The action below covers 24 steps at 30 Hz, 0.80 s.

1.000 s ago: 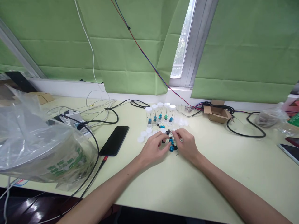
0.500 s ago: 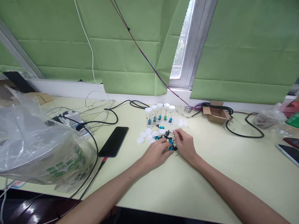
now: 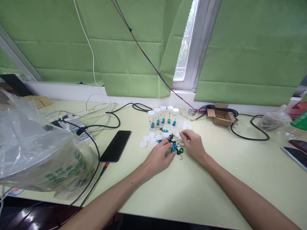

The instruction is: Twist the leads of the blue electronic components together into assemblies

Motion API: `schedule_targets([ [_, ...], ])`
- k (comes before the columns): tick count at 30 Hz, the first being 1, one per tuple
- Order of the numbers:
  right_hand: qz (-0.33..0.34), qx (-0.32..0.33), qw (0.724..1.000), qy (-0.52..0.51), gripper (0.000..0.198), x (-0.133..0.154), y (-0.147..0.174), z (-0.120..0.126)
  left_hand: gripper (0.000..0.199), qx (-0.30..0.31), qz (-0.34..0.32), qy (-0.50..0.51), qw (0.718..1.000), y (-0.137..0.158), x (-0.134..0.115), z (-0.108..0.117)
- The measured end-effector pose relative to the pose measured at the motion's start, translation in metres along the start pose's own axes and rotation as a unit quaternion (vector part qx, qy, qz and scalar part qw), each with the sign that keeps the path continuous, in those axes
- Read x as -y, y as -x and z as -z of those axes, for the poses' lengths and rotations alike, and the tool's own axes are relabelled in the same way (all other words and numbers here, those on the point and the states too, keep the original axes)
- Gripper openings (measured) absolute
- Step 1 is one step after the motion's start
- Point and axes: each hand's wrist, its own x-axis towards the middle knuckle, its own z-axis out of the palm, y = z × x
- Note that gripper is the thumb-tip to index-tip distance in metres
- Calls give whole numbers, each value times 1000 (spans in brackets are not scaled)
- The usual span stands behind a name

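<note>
1. The small blue, black and green parts [image 3: 175,146] are spread in a loose pile on the near side of the row of 5 capped vials [image 3: 163,120].
2. The left hand [image 3: 158,156] is rested nearer than the vials, at the left edge of the pile; its fingers are curled, with a blue part at the fingertips, but whether that part is grasped cannot be told.
3. The right hand [image 3: 194,145] is held to the near right of the vials, beside the pile; its thumb and fingertips are brought close together, and whether anything is pinched there cannot be told.
4. Loose white caps [image 3: 143,144] are gathered just in front of the vials, mostly toward their left.
5. A dark-screened phone [image 3: 116,146] is laid flat to the near left of the vials.
6. An open cardboard box [image 3: 222,120] is set to the right of the vials.
7. A bulky bagged container [image 3: 48,153] is placed well to the left of the vials.
8. Behind the vials, green blinds [image 3: 136,64] are hung.
</note>
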Motion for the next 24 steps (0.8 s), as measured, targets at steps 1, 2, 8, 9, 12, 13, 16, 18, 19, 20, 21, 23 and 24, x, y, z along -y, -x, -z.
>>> schedule_targets([
  [1, 6, 14, 1000, 3, 22, -3, -1, 2, 13, -14, 3, 4, 1000, -1, 0, 0],
  [2, 14, 29, 999, 6, 22, -7, -2, 5, 13, -31, 8, 9, 999, -1, 0, 1],
  [8, 55, 160, 986, 14, 21, -19, -6, 15, 9, -141, 24, 50, 988, -5, 4, 1],
  [9, 61, 171, 983, 10, 20, -20, -7, 15, 8, -150, 21, 58, 987, -6, 5, 1],
  [12, 76, 195, 978, 4, 20, -21, -7, 17, 6, -156, 11, 74, 985, -6, 6, -1],
  [13, 81, 203, 976, 4, 20, -20, -7, 17, 7, -154, 8, 78, 985, -6, 6, -2],
  [16, 90, 223, 971, 3, 20, -18, -7, 18, 9, -148, 2, 81, 986, -6, 6, -3],
  [18, 91, 235, 968, 4, 19, -16, -7, 18, 10, -148, -3, 81, 986, -6, 6, -3],
  [19, 90, 239, 967, 4, 19, -15, -7, 17, 10, -148, -6, 81, 986, -6, 6, -3],
  [20, 88, 243, 966, 3, 18, -15, -7, 17, 10, -148, -8, 80, 986, -6, 6, -3],
  [21, 86, 246, 965, 2, 18, -15, -7, 17, 10, -148, -10, 79, 986, -6, 6, -3],
  [23, 84, 252, 964, 0, 17, -15, -7, 16, 10, -146, -10, 76, 986, -6, 6, -3],
  [24, 84, 255, 963, -1, 17, -15, -7, 16, 11, -146, -9, 75, 986, -6, 7, -3],
])
